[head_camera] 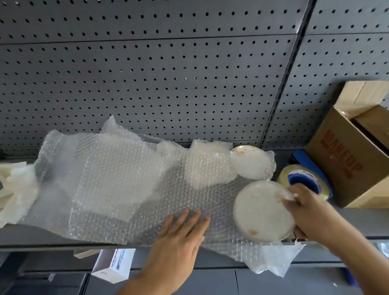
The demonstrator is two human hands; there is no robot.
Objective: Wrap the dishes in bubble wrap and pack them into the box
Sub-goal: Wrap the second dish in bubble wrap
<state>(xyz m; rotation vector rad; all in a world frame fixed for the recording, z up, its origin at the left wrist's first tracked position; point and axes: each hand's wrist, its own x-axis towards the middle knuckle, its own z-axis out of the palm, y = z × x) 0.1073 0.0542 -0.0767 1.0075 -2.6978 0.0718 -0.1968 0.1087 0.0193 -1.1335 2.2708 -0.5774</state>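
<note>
Now the left hand (182, 239) lies flat, grip open, on the clear bubble wrap sheet (114, 173) over the dark grey shelf (25, 235); the right hand (307, 211) clasps the round white plate (258, 209) at the sheet's right end, near the brown cardboard box (350, 158).

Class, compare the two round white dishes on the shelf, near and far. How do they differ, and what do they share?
The right hand grips the near round white dish by its rim; no hand touches the far round white dish. The near dish lies on the clear bubble wrap sheet; the far dish has wrap folded around it. Both are round, white, with orange marks.
</note>
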